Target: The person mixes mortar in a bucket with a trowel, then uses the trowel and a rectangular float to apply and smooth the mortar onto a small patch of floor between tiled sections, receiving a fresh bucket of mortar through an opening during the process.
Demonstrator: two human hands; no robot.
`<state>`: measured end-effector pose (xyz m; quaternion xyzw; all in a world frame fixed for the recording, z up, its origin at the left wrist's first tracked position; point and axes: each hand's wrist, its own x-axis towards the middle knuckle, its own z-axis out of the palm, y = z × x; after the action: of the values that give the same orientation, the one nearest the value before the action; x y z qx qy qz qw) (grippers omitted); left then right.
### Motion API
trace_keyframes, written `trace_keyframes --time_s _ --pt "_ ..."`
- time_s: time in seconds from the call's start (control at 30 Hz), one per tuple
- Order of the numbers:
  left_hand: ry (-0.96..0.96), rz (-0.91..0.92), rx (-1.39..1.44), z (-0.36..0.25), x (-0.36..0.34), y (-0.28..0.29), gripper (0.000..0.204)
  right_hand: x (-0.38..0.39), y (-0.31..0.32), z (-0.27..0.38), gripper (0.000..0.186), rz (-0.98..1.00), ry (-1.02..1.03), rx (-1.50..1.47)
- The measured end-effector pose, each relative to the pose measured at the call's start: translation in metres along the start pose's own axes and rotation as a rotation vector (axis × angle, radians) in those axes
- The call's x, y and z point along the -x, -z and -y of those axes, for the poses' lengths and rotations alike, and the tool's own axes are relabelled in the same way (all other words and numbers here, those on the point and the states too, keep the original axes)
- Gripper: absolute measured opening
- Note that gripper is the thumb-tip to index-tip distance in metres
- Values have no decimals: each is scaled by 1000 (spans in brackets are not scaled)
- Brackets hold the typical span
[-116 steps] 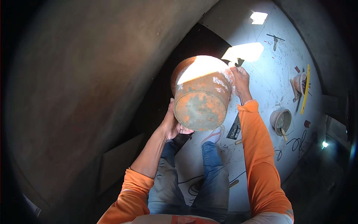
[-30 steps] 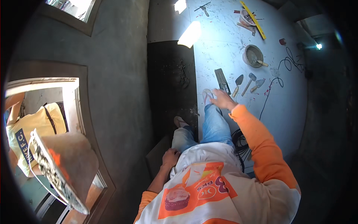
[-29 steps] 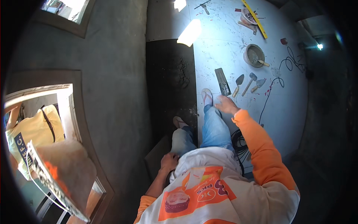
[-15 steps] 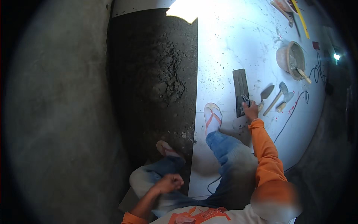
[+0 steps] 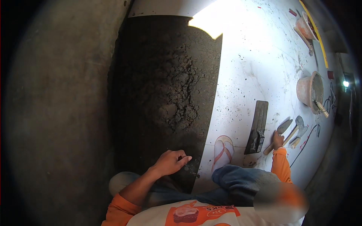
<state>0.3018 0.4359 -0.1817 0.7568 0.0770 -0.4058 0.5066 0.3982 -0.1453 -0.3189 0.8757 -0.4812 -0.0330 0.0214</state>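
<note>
Touching the leaf-bladed trowel [image 5: 285, 126] on the white tiled floor [image 5: 234, 96], between plastering float [image 5: 259, 122] and hammer [image 5: 299, 121], with a partly curled right hand [image 5: 278, 140] (cannot tell if gripping), while holding the left hand [image 5: 171, 162] in a loose, empty fist over dark mortar [image 5: 177, 83].

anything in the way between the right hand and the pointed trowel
Nothing visible: the right hand is right at the pointed trowel, below its blade. The hammer lies alongside to the right, not between them.
</note>
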Motion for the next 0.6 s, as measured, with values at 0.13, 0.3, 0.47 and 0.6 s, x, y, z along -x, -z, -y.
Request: trace_keyframes --time_s 0.13,0.3,0.47,0.6 --pt "17 69 -121 12 3 -11 35 -18 -27 -35 54 305 142 83" --pt "-4 260 -256 32 15 -39 35 -10 -8 4 40 -66 137 -122" --pt "-139 375 -336 49 23 -81 34 120 119 158 36 151 857 -505" --pt "-69 418 -368 51 31 -92 31 231 171 241 26 903 1428 -170"
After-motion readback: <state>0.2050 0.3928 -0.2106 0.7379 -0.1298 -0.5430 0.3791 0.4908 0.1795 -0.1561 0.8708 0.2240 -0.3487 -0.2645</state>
